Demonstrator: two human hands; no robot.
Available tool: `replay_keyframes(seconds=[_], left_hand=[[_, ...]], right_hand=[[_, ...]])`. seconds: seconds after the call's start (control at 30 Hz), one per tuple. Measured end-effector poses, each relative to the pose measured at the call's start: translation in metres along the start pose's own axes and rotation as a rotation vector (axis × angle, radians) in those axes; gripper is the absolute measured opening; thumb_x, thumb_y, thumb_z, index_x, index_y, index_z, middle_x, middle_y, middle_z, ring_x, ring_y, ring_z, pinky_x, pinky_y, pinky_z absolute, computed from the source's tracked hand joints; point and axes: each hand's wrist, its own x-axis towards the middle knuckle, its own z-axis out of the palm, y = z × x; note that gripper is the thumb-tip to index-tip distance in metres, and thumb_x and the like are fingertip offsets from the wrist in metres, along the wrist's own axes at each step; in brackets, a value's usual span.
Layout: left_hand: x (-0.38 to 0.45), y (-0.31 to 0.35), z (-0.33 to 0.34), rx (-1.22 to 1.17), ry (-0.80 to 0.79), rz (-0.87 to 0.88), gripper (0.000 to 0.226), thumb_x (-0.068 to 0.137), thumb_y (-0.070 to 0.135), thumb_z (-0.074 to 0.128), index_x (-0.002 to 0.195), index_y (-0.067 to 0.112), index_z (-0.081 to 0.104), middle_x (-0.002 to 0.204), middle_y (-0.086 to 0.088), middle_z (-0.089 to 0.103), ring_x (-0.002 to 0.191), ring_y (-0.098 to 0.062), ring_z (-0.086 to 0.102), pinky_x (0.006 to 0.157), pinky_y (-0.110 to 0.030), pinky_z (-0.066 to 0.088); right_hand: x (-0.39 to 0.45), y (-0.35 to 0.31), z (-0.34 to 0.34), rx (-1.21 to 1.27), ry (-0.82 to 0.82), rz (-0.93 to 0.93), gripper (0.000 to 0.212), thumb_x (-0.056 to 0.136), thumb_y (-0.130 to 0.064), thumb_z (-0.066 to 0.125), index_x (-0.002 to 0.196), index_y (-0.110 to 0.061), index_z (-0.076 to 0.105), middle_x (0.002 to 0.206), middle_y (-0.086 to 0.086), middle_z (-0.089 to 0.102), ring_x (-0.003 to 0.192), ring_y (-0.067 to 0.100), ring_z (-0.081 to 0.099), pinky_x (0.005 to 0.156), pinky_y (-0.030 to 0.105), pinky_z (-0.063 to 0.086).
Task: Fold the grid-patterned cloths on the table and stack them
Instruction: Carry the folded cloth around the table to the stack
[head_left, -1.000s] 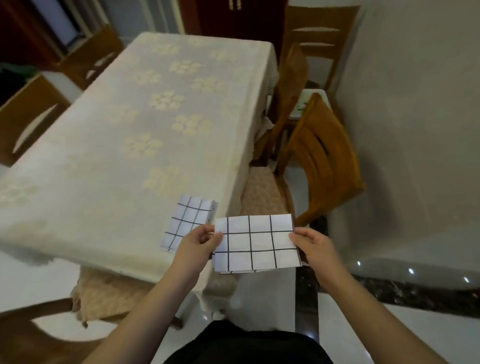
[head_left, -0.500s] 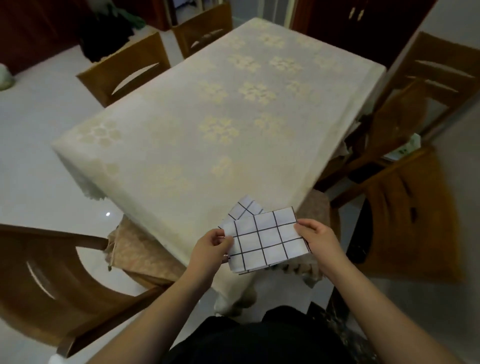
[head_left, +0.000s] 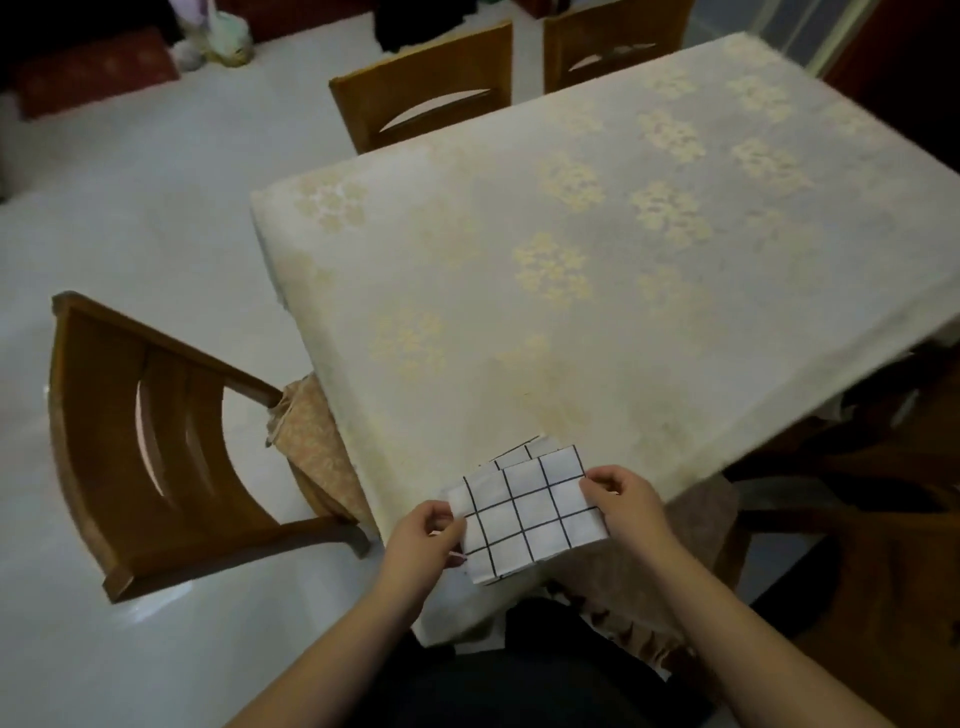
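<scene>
I hold a folded white cloth with a black grid over the near corner of the table. My left hand pinches its left edge and my right hand pinches its right edge. A second folded grid cloth lies on the table just behind it; only its far edge shows, the rest is hidden by the held cloth.
The table wears a cream floral tablecloth. A wooden chair with a beige cushion stands at the left, two more chairs at the far side, and another at the right. The floor is pale and glossy.
The view has swung round to the left, so the table now runs off to the right. The held cloth has moved closer over the folded cloth on the table.
</scene>
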Motion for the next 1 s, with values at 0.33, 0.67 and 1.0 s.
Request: replay_keyframes(seconds=[0.33, 0.67, 1.0], left_hand=[[0.0, -0.014, 0.023, 0.062, 0.3, 0.015, 0.005, 0.091, 0.012, 0.064, 0.088, 0.015, 0.064, 0.071, -0.004, 0.066, 0.062, -0.014, 0.062, 0.063, -0.032, 0.056], [0.011, -0.018, 0.026, 0.19, 0.384, 0.031, 0.003, 0.089, 0.022, 0.067, 0.089, 0.023, 0.064, 0.08, 0.001, 0.07, 0.075, -0.016, 0.066, 0.075, -0.038, 0.057], [0.009, -0.017, 0.028, 0.574, 0.594, 0.327, 0.036, 0.091, 0.04, 0.058, 0.119, 0.018, 0.058, 0.109, 0.004, 0.058, 0.1, -0.013, 0.055, 0.086, -0.027, 0.044]], right_hand=[[0.047, -0.007, 0.01, -0.171, -0.15, -0.106, 0.006, 0.089, -0.023, 0.066, 0.095, -0.022, 0.066, 0.09, -0.006, 0.068, 0.084, 0.008, 0.062, 0.07, 0.02, 0.045], [0.059, 0.002, 0.009, -0.253, -0.181, -0.161, 0.008, 0.091, -0.026, 0.065, 0.098, -0.024, 0.065, 0.091, -0.011, 0.066, 0.085, 0.006, 0.061, 0.079, 0.027, 0.053], [0.053, 0.005, 0.01, -0.331, 0.006, -0.369, 0.024, 0.097, -0.035, 0.053, 0.116, -0.023, 0.059, 0.108, -0.008, 0.053, 0.091, 0.007, 0.055, 0.077, 0.024, 0.048]])
